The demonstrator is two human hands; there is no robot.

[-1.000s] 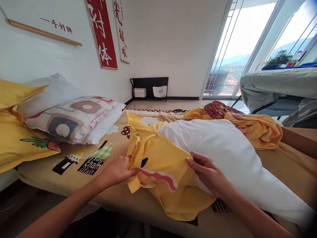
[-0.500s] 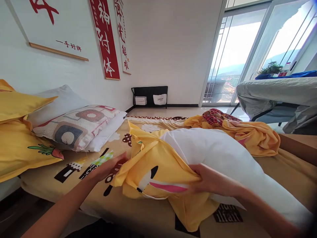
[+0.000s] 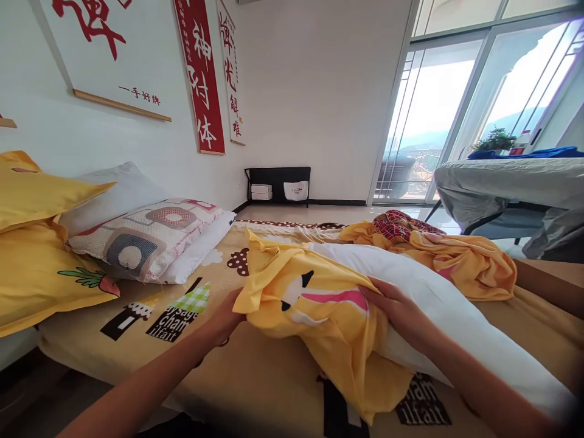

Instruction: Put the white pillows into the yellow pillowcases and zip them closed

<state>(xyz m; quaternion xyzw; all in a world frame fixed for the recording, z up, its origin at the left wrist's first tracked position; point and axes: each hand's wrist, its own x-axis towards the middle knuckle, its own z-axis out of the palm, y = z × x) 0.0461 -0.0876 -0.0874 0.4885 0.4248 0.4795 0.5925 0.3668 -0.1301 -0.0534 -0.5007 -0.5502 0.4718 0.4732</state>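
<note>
A yellow pillowcase (image 3: pixel 319 310) with a pink and white print covers one end of a long white pillow (image 3: pixel 438 292). At the pillowcase's left end, my left hand (image 3: pixel 230 319) is closed on a fold of the cloth. My right hand (image 3: pixel 392 307) grips the cloth near its right side, thumb on top, where the white pillow comes out. Loose yellow cloth hangs down below the right hand onto the printed sheet. The pillow's far right end runs behind my right forearm.
The bed's tan sheet (image 3: pixel 269 371) lies underneath. Patterned pillow (image 3: pixel 155 237) and yellow cushions (image 3: pixel 36 255) are stacked at the left by the wall. Crumpled yellow cloth (image 3: pixel 474 261) with a red plaid piece (image 3: pixel 401 225) lies at the back right. Beyond stands a covered table (image 3: pixel 511 176).
Both hands have shifted to the right and slightly up along the cloth. The pillowcase has spread further right over the white pillow, and its print has moved right. The view has tilted slightly.
</note>
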